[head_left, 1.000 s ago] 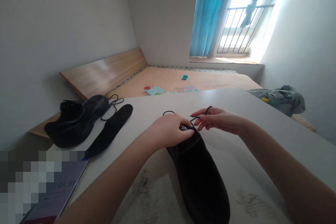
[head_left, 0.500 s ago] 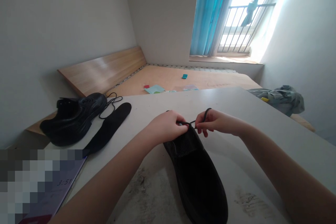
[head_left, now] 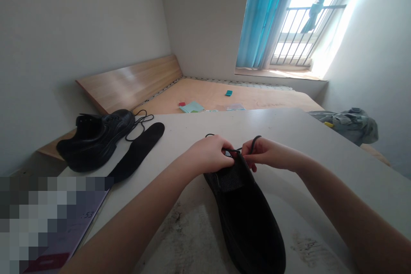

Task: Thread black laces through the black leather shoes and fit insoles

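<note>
Shoe [head_left: 253, 222] stretches lengthwise away; left fingers [head_left: 226, 162] clamp its far part, right fingers [head_left: 255, 159] pinch shoelace [head_left: 253, 143] just right of it.

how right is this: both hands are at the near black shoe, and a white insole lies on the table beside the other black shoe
One thing is wrong: the insole is black, not white, as the head view shows. The left hand and right hand are at the near black shoe, and the insole lies on the table beside the other black shoe.
</note>
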`<state>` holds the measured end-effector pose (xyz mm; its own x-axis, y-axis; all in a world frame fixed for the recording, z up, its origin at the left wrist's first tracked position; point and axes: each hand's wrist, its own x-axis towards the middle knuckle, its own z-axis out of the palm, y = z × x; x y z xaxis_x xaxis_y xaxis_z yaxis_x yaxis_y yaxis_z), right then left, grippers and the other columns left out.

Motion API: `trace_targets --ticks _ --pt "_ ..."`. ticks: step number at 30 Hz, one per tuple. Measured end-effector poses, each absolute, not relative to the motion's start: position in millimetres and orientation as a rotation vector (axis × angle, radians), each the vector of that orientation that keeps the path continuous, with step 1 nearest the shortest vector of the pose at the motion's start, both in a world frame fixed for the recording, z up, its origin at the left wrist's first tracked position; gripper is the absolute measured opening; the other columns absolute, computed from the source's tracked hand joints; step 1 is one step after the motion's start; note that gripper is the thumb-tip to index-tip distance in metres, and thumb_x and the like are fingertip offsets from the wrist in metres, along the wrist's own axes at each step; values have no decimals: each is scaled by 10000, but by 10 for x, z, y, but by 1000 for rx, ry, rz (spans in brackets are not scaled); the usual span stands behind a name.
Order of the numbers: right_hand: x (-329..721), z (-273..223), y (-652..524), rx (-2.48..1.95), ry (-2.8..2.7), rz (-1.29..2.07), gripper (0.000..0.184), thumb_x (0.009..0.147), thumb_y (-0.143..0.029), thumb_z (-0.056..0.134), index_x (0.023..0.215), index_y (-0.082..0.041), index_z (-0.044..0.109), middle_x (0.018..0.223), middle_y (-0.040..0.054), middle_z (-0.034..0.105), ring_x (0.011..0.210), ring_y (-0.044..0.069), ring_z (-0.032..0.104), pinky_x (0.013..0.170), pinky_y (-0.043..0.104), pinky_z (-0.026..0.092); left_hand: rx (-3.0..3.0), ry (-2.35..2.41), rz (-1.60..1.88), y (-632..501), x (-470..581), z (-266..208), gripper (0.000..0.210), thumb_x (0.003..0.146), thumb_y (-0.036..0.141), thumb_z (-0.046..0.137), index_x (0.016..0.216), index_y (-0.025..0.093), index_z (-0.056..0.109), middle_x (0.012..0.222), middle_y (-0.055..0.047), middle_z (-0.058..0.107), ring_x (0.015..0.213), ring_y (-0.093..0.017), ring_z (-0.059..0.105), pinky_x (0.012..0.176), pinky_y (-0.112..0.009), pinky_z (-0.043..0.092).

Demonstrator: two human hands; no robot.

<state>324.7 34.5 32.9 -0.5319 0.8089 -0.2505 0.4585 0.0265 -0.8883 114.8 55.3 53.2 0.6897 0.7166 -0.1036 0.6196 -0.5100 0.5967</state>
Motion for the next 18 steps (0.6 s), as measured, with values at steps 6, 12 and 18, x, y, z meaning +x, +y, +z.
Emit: trace_targets --ticks 6,12,18 --pt "3245 286 334 -1302 -2060 1423 340 842 -468 587 752 -141 566 591 11 583 568 118 540 570 244 403 2319 1046 209 538 1169 562 240 704 403 578 761 195 686 682 -11 632 616 -153 523 520 -256 322" --pt "3255 302 323 -1352 -2103 1260 336 824 -479 605 835 -144 598 678 13 575 638 129 548 587 248 424 2455 1074 301 512 1189 595 208 780 365 540 735 198 657 715 -10 630 652 -152 513 554 -267 300" --pt "3448 366 382 -1583 -2080 1134 504 857 -617 466 770 -139 603 608 22 571 532 118 518 556 272 424 2066 1041 523 570 987 846 258 860 399 486 759 179 576 692 3 551 605 -118 453 554 -245 315"
